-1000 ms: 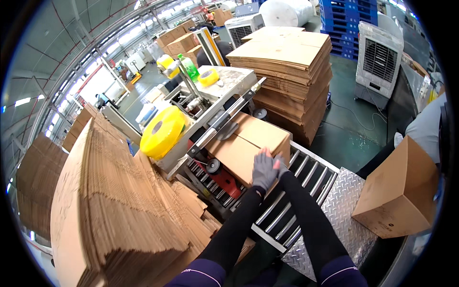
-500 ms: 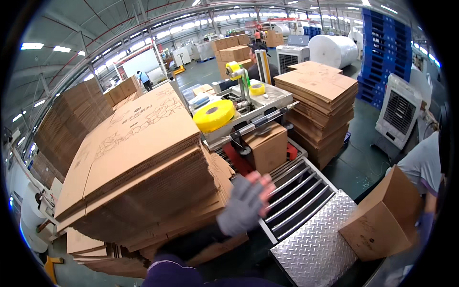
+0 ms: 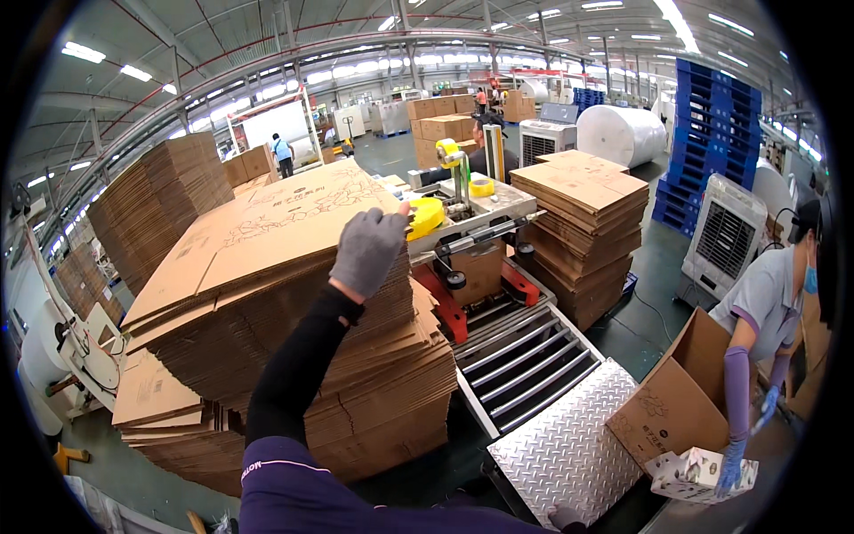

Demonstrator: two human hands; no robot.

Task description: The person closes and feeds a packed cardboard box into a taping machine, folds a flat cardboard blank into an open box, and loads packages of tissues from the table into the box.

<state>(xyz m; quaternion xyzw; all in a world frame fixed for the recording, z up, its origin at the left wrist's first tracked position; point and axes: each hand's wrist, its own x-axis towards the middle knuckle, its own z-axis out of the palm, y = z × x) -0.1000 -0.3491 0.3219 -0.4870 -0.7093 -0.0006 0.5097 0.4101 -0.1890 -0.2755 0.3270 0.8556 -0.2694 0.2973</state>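
My left hand [image 3: 369, 253], in a grey glove with a fingertip bare, is closed at the near right corner of a tall stack of flattened cardboard boxes [image 3: 267, 218]. Its fingers curl over the edge of the top flattened box, and the hand hides that corner. Low at the bottom edge, a small part of my right hand [image 3: 566, 516], also grey-gloved, shows beside a diamond-plate metal platform [image 3: 569, 445]; its fingers cannot be made out. Just beyond my left hand is a yellow tape roll [image 3: 425, 219] on a carton-sealing machine [image 3: 494, 209].
A roller conveyor [image 3: 532, 360] runs from the machine, which has a carton [image 3: 476, 270] in it. Another flattened-box stack [image 3: 583, 231] stands behind. At right, a co-worker's gloved hand [image 3: 731, 467] touches a white patterned package [image 3: 698, 474] beside an open carton [image 3: 680, 396].
My left hand has moved up and left, from above the conveyor to the stack's corner, and its fingers have closed. The co-worker's arms and a white package have come into view.
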